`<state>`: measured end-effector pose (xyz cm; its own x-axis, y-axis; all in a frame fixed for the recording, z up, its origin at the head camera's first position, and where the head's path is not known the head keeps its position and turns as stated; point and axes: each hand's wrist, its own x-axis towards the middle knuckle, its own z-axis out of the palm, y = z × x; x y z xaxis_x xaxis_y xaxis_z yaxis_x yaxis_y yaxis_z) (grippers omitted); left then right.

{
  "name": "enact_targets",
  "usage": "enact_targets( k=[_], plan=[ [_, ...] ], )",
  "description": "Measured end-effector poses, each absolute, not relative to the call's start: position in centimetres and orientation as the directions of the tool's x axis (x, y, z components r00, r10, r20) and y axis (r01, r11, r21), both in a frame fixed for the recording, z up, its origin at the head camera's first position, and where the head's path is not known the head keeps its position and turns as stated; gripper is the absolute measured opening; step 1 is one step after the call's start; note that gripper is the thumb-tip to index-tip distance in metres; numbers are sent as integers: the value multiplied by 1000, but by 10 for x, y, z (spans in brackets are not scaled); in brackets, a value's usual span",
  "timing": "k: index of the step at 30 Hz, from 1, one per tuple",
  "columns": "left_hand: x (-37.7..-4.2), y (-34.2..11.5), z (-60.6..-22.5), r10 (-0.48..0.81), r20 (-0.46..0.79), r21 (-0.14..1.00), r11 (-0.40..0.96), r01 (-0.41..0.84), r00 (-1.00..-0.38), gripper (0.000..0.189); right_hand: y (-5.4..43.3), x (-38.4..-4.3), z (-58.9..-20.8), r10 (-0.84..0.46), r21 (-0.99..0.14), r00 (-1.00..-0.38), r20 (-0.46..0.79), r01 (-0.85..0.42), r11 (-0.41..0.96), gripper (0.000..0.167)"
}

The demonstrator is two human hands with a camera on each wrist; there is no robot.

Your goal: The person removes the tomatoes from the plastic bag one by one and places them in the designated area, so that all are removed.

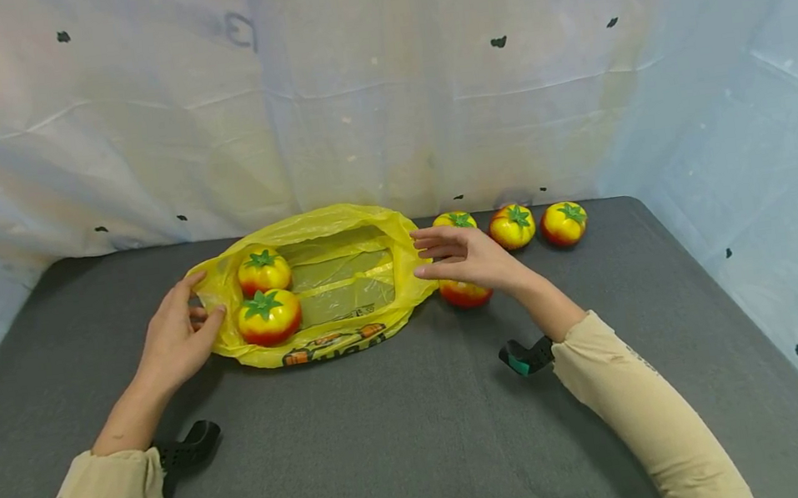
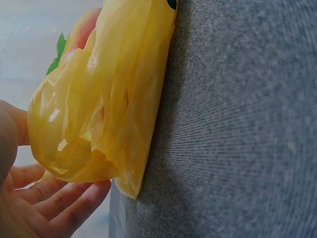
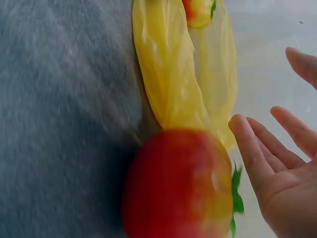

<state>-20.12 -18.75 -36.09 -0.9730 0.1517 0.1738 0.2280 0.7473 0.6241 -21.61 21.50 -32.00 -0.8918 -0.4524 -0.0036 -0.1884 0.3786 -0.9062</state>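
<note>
A yellow plastic bag [image 1: 323, 223] lies spread with its mouth facing up. Inside its left end sit two red-and-yellow tomatoes with green leafy tops, the front tomato [image 1: 269, 325] and the back tomato [image 1: 264, 275]. My left hand [image 1: 179, 333] is at the bag's left end, its loosely bent fingers [image 2: 74, 203] touching the plastic in the left wrist view. At the other end my right hand [image 1: 476, 260] hovers with fingers extended and nothing held. Partly beneath it, a tomato [image 1: 466, 296] stands outside the bag, large in the right wrist view.
Further tomatoes stand along the back right: one behind the right hand [image 1: 456, 219], a middle tomato [image 1: 512, 227] and a rightmost tomato [image 1: 564, 225]. The dark grey table [image 1: 395, 451] backs onto a pale sheet wall [image 1: 352, 120]. Black wrist mounts jut from both sleeves.
</note>
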Motion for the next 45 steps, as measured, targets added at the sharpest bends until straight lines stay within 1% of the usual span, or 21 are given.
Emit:
enact_targets(
  k=[7,15,21,28,35,45],
  plan=[
    [-201,-186,-361,149,170,629,744,224,-974,59,202,-217,-324,-471,-895,-882,-24,-192,404,58],
    [-201,-186,-362,139,167,629,747,214,-976,58,186,-218,-328,-500,-900,-866,-26,-198,388,53],
    [-201,-187,-361,144,158,632,746,212,-977,59,173,-217,-329,-534,-901,-845,-3,-230,369,53],
    [-201,-188,-360,149,153,632,745,213,-977,59,159,-218,-331,-543,-896,-840,1,-241,372,51],
    [-201,-187,-360,147,149,632,746,208,-978,59,145,-219,-333,-581,-919,-813,37,-256,300,50],
    [-201,-186,-361,140,156,631,747,207,-978,59,127,-218,-332,-610,-908,-791,43,-286,307,50]
  ],
)
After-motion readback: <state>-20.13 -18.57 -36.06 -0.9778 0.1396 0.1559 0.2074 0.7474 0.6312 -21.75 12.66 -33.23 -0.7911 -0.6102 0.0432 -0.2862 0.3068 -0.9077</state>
